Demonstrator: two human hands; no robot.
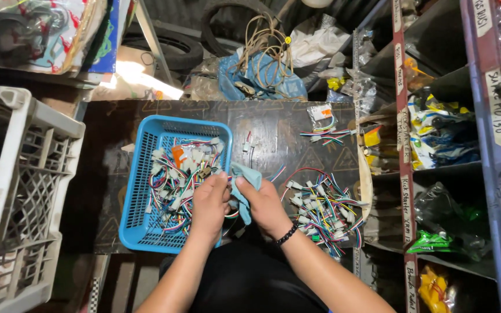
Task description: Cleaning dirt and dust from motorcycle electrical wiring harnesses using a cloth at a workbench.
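Note:
My left hand (210,206) reaches over the right rim of a blue plastic basket (137,229) that holds several coloured wire connectors (175,174). Its fingers pinch a small wire piece at the basket's edge. My right hand (265,206), with a black bead bracelet at the wrist, grips a light teal cloth (244,177) that touches the same piece. Both hands meet over a dark board (273,136). A loose pile of wired connectors (323,211) lies just right of my right hand.
A white plastic crate (18,191) stands at the left. A small bagged wire bundle (323,122) lies at the board's far right. Shelves with packaged parts (442,139) fill the right side. Tyres, a blue bag and cords (262,64) sit behind the board.

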